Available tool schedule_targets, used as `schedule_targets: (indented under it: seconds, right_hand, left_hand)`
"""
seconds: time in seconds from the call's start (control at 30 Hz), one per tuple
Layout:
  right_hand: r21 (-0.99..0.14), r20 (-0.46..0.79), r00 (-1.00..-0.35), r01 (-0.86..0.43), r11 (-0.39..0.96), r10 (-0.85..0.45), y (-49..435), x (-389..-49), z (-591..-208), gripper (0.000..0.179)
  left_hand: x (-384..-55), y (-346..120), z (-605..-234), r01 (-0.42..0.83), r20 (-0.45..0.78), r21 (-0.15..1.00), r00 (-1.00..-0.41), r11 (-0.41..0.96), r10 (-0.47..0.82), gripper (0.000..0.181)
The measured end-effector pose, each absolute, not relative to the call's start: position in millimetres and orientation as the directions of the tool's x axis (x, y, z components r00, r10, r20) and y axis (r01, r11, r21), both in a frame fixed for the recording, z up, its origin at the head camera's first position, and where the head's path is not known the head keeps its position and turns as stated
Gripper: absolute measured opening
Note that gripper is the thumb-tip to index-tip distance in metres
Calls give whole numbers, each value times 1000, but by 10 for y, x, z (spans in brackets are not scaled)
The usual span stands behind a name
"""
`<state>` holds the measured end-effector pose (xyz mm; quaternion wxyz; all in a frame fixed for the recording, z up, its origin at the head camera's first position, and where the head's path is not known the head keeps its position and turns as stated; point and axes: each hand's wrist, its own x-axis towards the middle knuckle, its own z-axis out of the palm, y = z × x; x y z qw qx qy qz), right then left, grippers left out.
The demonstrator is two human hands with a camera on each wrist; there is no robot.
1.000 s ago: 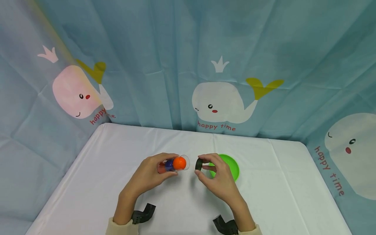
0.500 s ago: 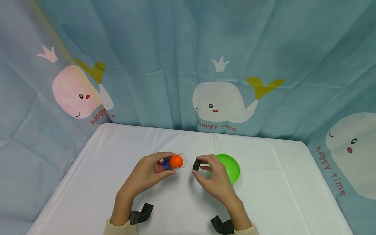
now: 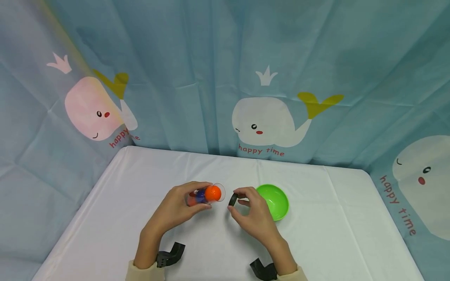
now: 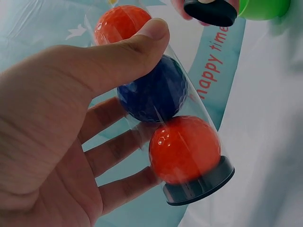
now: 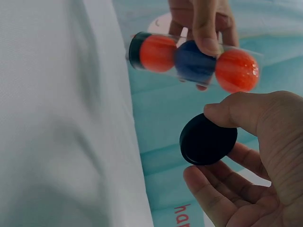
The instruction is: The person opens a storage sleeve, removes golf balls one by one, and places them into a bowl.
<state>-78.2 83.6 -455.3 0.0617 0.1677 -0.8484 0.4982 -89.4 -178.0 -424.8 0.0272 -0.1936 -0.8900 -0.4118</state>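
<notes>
My left hand [image 3: 175, 206] grips a clear tube [image 4: 196, 101] above the table, thumb on one side and fingers on the other. Inside it sit an orange ball [image 3: 213, 193] at the uncapped end, a dark blue ball [image 4: 154, 90] in the middle and another orange ball [image 4: 185, 150] by the black base [image 4: 201, 185]. Just right of the tube's uncapped end, my right hand [image 3: 256, 216] pinches a round black cap [image 5: 208, 140] by its rim. Cap and tube are apart.
A green bowl [image 3: 279, 203] stands on the white-covered table [image 3: 323, 234] behind and right of my right hand. Beyond the table's back edge hangs a blue curtain [image 3: 197, 117] printed with whales.
My right hand has shifted slightly left and tilted the cap, and more of the green bowl shows. The left hand has barely moved, still holding the tube.
</notes>
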Motion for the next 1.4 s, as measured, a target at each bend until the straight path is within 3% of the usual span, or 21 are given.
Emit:
schedule_targets:
  seconds: [1.1, 1.4]
  right_hand:
    - [-814, 202, -948, -301, 497, -245, 646, -818, -5018, 44]
    - [-762, 242, -943, -331, 556, -230, 630, -838, -5130, 42]
  left_hand:
    - [-890, -1759, -4220, 365, 206, 752, -921, 549, 329, 56]
    - [-886, -1747, -4218, 362, 201, 755, -922, 547, 332, 57]
